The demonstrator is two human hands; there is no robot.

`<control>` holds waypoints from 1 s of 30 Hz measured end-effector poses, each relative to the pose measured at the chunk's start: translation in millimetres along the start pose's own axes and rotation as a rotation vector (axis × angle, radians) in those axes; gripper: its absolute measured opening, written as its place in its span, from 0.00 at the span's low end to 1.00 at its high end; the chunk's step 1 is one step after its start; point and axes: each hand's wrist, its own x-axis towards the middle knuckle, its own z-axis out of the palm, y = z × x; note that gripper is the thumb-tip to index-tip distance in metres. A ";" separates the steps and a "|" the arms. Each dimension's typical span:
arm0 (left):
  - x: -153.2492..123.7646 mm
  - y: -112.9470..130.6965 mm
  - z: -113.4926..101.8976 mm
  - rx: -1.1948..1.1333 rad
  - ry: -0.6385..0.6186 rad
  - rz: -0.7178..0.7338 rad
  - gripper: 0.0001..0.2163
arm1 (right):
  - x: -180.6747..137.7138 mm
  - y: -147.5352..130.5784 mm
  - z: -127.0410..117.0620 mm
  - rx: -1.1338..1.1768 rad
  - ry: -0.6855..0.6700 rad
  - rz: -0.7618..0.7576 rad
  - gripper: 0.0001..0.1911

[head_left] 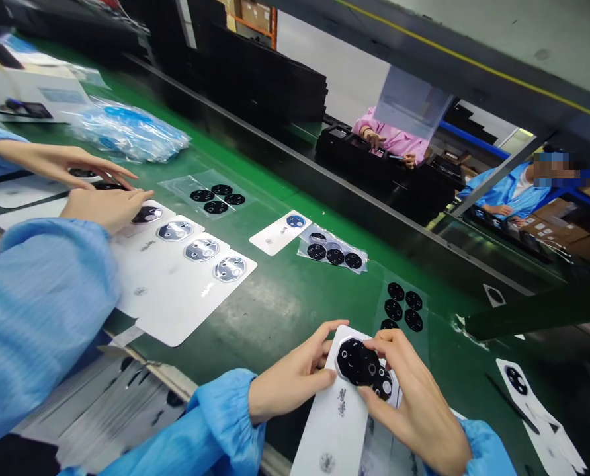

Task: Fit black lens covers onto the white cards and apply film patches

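My left hand [295, 373] is closed on the left edge of a white phone back panel [332, 423], tilted near the bench's front edge. Small dark characters and a round emblem mark its face. At its top, my right hand [407, 393] pinches a black octagonal camera-lens cover [359, 363] with small round holes. The cover lies over the panel's camera area; I cannot tell whether it is stuck down. Another dark round area [383, 385] shows beside it, partly behind my fingers. More white panels lie beneath, mostly hidden by my right hand.
At left, a co-worker's hands [104, 208] work over overlapping white panels [176, 324]. Clear sheets with black covers [335, 255] and a single white panel [270, 238] lie on the green bench [255, 311]. Bagged blue film [126, 129] sits behind. A dark post [533, 307] stands right.
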 end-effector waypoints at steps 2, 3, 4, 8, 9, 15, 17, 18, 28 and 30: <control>0.0 -1.7 -0.4 0.005 -0.006 0.009 0.30 | 2.7 -0.8 1.4 0.009 -0.016 0.011 0.17; 0.1 -2.2 -0.5 0.009 -0.008 0.013 0.29 | 3.8 -1.0 1.7 0.012 -0.025 0.016 0.17; 0.1 -2.6 -0.6 0.012 -0.011 0.016 0.29 | 4.8 -1.2 1.8 0.013 -0.032 0.017 0.17; 0.3 -2.4 -0.6 0.012 -0.014 0.020 0.28 | 7.3 -1.4 2.8 0.008 -0.037 -0.002 0.18; 0.3 -2.3 -0.7 0.010 -0.014 0.022 0.28 | 7.8 -1.5 3.1 0.006 -0.031 -0.009 0.18; 0.6 -2.4 -1.8 0.028 -0.012 0.033 0.28 | 9.8 -1.4 3.4 -0.008 -0.038 -0.015 0.19; 0.6 -2.5 -1.8 0.029 -0.017 0.038 0.28 | 10.1 -0.8 3.1 -0.006 -0.046 -0.014 0.19; 0.5 -2.5 -1.7 0.025 -0.018 0.038 0.27 | 10.1 -0.5 3.0 -0.004 -0.050 -0.014 0.19; -0.6 -2.5 -1.2 0.015 -0.015 0.031 0.28 | 10.6 -0.9 1.6 -0.007 -0.070 -0.017 0.18; -0.8 -2.2 -1.0 0.018 -0.018 0.028 0.28 | 11.0 -1.1 1.3 -0.003 -0.083 -0.014 0.18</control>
